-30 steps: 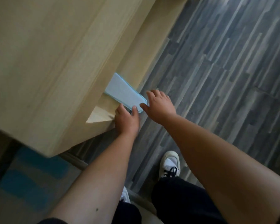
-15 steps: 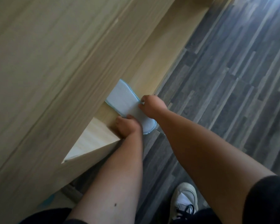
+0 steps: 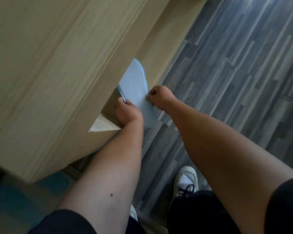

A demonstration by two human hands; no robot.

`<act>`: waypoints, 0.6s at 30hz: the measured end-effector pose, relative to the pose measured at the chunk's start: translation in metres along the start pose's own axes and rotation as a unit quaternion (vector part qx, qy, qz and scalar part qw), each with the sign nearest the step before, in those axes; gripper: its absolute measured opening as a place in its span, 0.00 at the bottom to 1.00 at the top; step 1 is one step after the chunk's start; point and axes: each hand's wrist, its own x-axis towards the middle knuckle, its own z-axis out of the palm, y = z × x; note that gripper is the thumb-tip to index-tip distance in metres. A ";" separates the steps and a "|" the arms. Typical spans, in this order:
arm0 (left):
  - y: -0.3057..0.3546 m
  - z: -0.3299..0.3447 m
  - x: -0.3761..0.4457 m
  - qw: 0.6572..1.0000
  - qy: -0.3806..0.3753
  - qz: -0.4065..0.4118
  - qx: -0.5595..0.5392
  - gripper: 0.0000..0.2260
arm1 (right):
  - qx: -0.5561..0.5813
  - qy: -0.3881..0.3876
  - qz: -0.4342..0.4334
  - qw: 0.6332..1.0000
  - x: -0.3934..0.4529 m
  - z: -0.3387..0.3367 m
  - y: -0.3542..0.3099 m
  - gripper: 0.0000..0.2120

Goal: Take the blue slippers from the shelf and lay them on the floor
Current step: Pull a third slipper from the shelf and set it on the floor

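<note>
The light blue slippers (image 3: pixel 135 86) look like a flat stacked pair, pale sole up, sticking out from under the top of the pale wooden shelf unit (image 3: pixel 61 65). My left hand (image 3: pixel 127 113) grips their left edge, and a second blue rim shows there. My right hand (image 3: pixel 159 97) is closed on the right edge. The heel end hangs past the shelf's front, over the dark grey plank floor (image 3: pixel 227 73). The toe end is hidden under the shelf top.
My white sneaker with black laces (image 3: pixel 186 181) stands on the floor below my right arm. A second shoe tip (image 3: pixel 134 215) shows between my legs. A blue-patterned mat (image 3: pixel 15 200) lies at the lower left beside the shelf unit.
My right hand went from open beside the slippers to closed on their edge. Both hands have drawn the slippers farther out of the shelf, toward me.
</note>
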 end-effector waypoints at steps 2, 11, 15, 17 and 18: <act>0.018 -0.024 -0.018 1.000 -0.021 0.008 -0.004 0.13 | 0.063 0.008 0.030 0.997 -0.034 -0.019 -0.006 0.04; 0.073 -0.159 -0.134 0.977 -0.206 0.001 -0.062 0.07 | 0.256 0.034 0.125 0.958 -0.217 -0.106 -0.037 0.04; 0.086 -0.212 -0.165 0.957 -0.277 0.009 -0.084 0.02 | 0.289 0.073 0.149 0.943 -0.283 -0.122 -0.054 0.05; 0.090 -0.230 -0.174 0.949 -0.300 0.018 -0.093 0.01 | 0.306 0.086 0.156 0.935 -0.305 -0.123 -0.058 0.07; 0.091 -0.236 -0.177 0.947 -0.306 0.020 -0.098 0.03 | 0.317 0.088 0.157 0.931 -0.314 -0.123 -0.060 0.07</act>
